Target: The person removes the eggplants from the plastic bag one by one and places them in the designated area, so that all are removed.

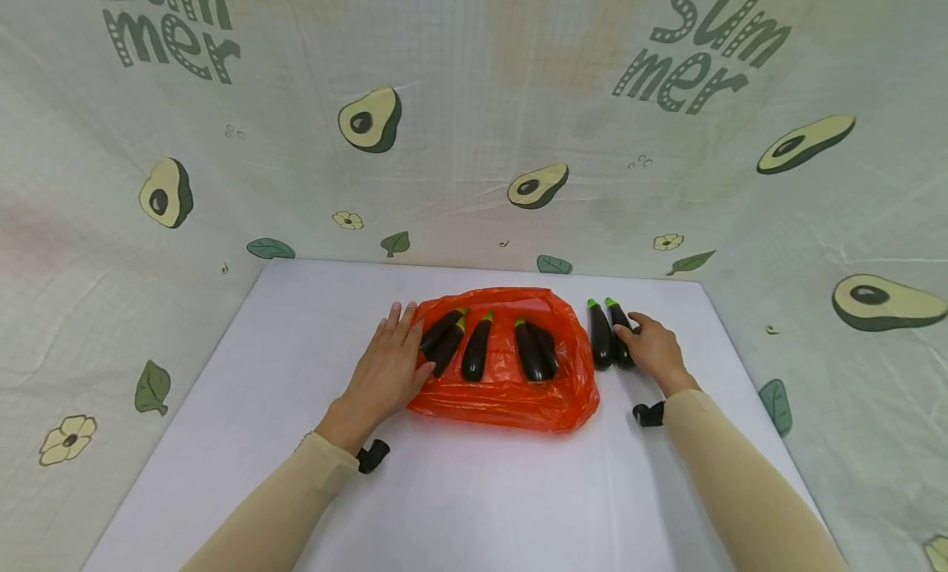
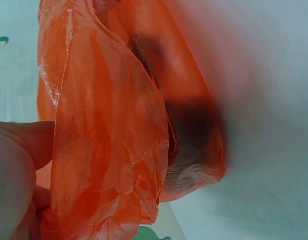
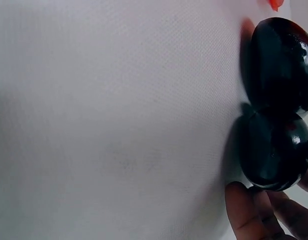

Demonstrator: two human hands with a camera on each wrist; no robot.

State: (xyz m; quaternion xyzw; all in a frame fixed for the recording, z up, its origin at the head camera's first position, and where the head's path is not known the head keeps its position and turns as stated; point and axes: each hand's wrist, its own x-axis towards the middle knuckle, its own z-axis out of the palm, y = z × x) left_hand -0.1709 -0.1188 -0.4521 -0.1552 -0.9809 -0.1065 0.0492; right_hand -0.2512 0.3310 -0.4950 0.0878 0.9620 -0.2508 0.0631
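A red plastic bag [image 1: 504,403] lies spread with its mouth gaping, and several dark eggplants [image 1: 476,351] with green tops rest in it. My left hand [image 1: 388,362] touches the bag's left side, fingers extended and thumb at the rim. In the left wrist view the thin film [image 2: 109,130] covers part of the thumb. Right of the bag, two eggplants lie side by side on the table. My right hand [image 1: 653,347] holds the outer eggplant [image 3: 273,150] between thumb and fingers. The inner eggplant [image 1: 601,337] lies against it, nearer the bag.
The table has a white cover [image 1: 474,490]. Behind it and at both sides hangs a pale cloth [image 1: 459,218] printed with avocados, leaves and flowers. A black device [image 1: 374,455] sits at the left wrist, another black device [image 1: 648,414] at the right.
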